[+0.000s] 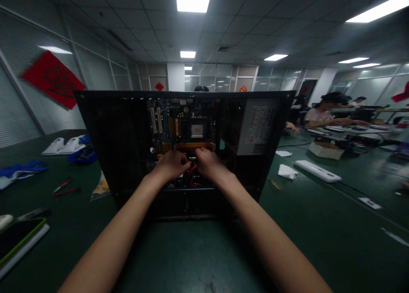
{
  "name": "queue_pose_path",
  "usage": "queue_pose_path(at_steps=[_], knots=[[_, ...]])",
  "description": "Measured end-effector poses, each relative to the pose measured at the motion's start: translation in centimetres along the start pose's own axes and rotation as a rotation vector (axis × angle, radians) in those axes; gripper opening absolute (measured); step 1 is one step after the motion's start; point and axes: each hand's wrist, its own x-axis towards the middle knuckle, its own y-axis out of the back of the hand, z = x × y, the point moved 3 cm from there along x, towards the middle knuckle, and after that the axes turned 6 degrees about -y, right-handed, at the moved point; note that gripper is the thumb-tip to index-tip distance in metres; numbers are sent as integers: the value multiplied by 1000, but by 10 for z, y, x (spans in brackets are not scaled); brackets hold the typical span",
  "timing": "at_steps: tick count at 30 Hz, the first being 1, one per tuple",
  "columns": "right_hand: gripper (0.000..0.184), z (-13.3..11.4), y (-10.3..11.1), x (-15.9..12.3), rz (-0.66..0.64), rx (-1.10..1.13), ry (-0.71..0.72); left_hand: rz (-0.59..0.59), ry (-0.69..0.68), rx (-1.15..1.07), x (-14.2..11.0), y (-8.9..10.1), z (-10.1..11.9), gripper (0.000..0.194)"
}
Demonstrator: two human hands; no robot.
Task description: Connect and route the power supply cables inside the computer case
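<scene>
While the open black computer case (128,131) stands inward from the worktop's (179,250) far-left edge, showing one motherboard (184,126), two white slots (159,120) and one grey power supply (257,118), the left hand (172,163) and right hand (209,161) reach in, fingers curled nearly closed beside red wires (192,169); what they grip cannot be told. The power supply's label (254,129) is too blurred to read.

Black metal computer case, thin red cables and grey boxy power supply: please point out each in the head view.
Black metal computer case (185,94): head view, on its top rim.
Thin red cables (192,169): head view, on their upper stretch.
Grey boxy power supply (258,126): head view, on its labelled side.
</scene>
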Motion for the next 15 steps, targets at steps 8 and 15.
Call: queue_pose_path(at_steps=[8, 15], knots=[[23, 0, -1, 1, 32, -5, 10, 19, 3, 27, -2, 1, 5, 31], [23, -3, 0, -4, -17, -4, 61, -57, 16, 7, 0, -8, 1, 27]])
